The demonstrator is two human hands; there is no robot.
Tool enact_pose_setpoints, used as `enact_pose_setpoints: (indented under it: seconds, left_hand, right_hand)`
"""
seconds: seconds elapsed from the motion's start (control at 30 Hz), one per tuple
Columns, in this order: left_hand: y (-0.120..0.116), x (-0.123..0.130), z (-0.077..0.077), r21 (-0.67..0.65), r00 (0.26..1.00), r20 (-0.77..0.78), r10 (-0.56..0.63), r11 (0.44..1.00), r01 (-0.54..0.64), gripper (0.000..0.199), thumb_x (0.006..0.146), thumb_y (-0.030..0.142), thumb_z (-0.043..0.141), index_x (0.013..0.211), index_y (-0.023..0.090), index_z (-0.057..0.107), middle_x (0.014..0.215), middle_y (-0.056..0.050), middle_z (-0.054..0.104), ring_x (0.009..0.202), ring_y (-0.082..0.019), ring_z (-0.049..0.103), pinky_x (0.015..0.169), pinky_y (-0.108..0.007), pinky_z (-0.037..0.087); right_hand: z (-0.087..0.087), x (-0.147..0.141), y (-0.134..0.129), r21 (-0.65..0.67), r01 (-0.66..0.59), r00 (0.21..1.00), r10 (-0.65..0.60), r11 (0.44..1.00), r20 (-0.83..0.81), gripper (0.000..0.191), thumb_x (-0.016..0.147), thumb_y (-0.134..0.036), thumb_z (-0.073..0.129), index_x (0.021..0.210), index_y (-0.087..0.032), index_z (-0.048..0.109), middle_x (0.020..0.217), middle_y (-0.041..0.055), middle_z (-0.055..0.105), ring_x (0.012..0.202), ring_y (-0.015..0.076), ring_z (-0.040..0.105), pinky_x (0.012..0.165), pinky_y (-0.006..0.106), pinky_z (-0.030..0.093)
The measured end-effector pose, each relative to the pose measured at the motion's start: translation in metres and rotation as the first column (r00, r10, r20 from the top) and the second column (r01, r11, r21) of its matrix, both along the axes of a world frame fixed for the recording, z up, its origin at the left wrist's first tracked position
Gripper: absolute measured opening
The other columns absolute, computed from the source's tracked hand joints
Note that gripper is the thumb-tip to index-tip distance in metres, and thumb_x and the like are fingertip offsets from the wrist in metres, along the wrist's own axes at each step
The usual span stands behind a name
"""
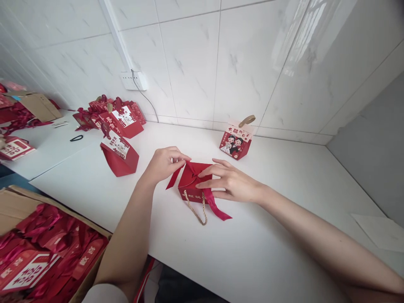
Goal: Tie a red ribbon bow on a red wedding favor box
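A red gift box with a gold twisted cord handle stands on the white table in front of me. A red ribbon crosses its top, one tail hanging off the left side and the other trailing to the right. With thumb and fingers together, my left hand pinches the ribbon at the box's back left edge. My right hand lies over the right part of the lid, fingers spread, their tips touching the lid near the ribbon's crossing.
Behind stands a red box with a cartoon couple. Red gift boxes sit at the left back. At lower left, a cardboard carton holds several ribboned boxes. The tiled wall has a power strip. White paper lies far right.
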State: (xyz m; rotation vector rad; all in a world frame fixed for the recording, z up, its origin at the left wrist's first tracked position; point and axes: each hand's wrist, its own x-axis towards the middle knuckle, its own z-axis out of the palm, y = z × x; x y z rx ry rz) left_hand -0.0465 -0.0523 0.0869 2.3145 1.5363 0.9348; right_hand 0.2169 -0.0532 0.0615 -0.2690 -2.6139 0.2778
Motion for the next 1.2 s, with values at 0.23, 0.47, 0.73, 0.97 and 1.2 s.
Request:
enact_pose_setpoints:
  seconds: [0.23,0.47,0.73,0.97,1.2]
  left_hand:
    - [-0.012,0.031,-0.003,-0.126,0.857,0.490,-0.159,0.960,0.250,0.021,0.088,0.028,0.056,0.102,0.019,0.070,0.095,-0.007,0.074,0.093,-0.020,0.069,0.079,-0.032,0.056]
    - [-0.025,0.053,-0.004,0.044,0.724,0.525,-0.447,0.864,0.501,0.033,0.087,0.022,0.061,0.119,0.024,0.064,0.128,-0.009,0.063,0.127,-0.026,0.053,0.105,-0.041,0.046]
    - [-0.039,0.069,0.007,0.114,0.789,0.387,-0.477,0.874,0.472,0.035,0.093,0.029,0.050,0.127,0.030,0.058,0.141,-0.005,0.051,0.137,-0.025,0.040,0.115,-0.046,0.033]
    - [-0.038,0.079,-0.002,0.095,0.863,0.449,-0.233,0.972,0.214,0.045,0.076,0.038,0.072,0.112,0.024,0.050,0.111,-0.007,0.061,0.106,-0.022,0.059,0.098,-0.042,0.044]
    - [-0.031,0.082,-0.009,-0.154,0.954,0.214,-0.210,0.957,0.245,0.025,0.073,0.044,0.073,0.077,0.020,0.066,0.091,-0.005,0.060,0.093,-0.022,0.058,0.082,-0.035,0.047]
  right_hand:
    - [0.007,-0.001,-0.009,-0.460,-0.116,0.943,-0.047,0.880,-0.328,0.023,0.094,-0.022,0.057,0.111,-0.024,0.071,0.098,0.0066,0.067,0.085,0.0162,0.064,0.075,0.030,0.053]
    - [0.022,0.004,-0.010,-0.603,-0.089,0.804,-0.301,0.793,-0.514,0.013,0.087,-0.024,0.066,0.094,-0.028,0.076,0.088,0.0028,0.067,0.082,0.0164,0.062,0.076,0.032,0.051]
    - [0.029,0.004,-0.010,-0.747,-0.199,0.888,-0.207,0.634,-0.412,0.014,0.088,-0.031,0.066,0.090,-0.023,0.077,0.086,0.0027,0.069,0.078,0.0153,0.063,0.076,0.032,0.053]
    - [0.036,0.006,-0.012,-0.752,-0.150,0.789,-0.381,0.642,-0.482,0.012,0.082,-0.033,0.072,0.088,-0.025,0.078,0.086,0.0025,0.074,0.082,0.0181,0.068,0.076,0.032,0.056]
    - [0.043,0.012,-0.011,-0.754,-0.106,0.701,-0.489,0.648,-0.519,0.011,0.082,-0.034,0.073,0.088,-0.026,0.078,0.087,0.0022,0.075,0.084,0.0197,0.070,0.082,0.037,0.058]
